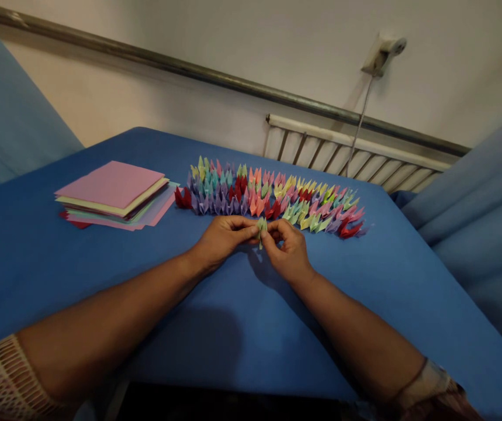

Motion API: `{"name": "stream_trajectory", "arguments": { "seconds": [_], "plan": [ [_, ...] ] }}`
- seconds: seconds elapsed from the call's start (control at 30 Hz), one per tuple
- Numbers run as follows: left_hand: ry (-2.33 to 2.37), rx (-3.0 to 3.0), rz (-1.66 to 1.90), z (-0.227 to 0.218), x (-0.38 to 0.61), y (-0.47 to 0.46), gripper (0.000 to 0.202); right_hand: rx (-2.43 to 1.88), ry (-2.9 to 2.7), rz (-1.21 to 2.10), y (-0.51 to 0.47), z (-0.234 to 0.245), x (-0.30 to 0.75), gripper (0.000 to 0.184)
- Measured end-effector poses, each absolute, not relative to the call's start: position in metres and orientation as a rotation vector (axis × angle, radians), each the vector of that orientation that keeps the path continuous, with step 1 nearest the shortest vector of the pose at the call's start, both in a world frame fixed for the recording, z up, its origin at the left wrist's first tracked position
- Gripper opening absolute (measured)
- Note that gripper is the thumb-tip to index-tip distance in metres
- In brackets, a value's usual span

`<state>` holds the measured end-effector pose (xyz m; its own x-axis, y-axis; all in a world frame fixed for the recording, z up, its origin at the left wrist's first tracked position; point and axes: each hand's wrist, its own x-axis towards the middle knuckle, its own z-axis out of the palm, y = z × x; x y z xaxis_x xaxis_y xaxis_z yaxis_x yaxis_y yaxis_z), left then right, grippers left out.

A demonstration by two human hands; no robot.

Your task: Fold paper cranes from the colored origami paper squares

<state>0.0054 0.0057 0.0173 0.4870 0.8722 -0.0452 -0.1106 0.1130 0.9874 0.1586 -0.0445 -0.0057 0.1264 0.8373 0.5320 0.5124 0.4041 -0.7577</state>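
Observation:
Between my two hands is a small pale green folded paper piece [261, 231], upright and narrow, held above the blue-covered table. My left hand [227, 237] pinches its left side between thumb and fingers. From the right, my right hand [289, 248] grips the same piece with thumb and forefinger. Its exact folds are too small to make out, and the fingertips cover part of it. Just beyond my hands stand rows of small folded paper cranes [257, 204] in red, purple, pink, yellow, green and blue.
A stack of square coloured paper sheets [110, 184], pink on top, lies to the left on the blue cloth [154, 257]. Behind the table are a radiator [321, 152], a wall rail [189, 70] and a cord [360, 123]. Blue curtains [487, 216] hang at both sides.

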Motion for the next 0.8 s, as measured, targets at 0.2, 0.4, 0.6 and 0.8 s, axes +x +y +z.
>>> {"name": "stream_trajectory", "arguments": {
  "seconds": [0.2,0.4,0.6,0.8],
  "plan": [
    [0.840,1.124,0.849,0.017,0.007,0.003,0.029,-1.246,-1.494,0.391,-0.040,-0.017,0.160,0.007],
    [0.846,1.120,0.811,0.014,0.007,0.005,0.029,-1.250,-1.423,0.496,-0.038,-0.020,0.159,0.007],
    [0.845,1.088,0.892,0.014,0.008,0.005,0.028,-1.197,-1.276,0.634,-0.036,-0.019,0.156,0.008],
    [0.825,1.131,0.898,0.015,0.008,0.005,0.032,-1.161,-1.248,0.674,-0.037,-0.018,0.154,0.010]
  ]
}}
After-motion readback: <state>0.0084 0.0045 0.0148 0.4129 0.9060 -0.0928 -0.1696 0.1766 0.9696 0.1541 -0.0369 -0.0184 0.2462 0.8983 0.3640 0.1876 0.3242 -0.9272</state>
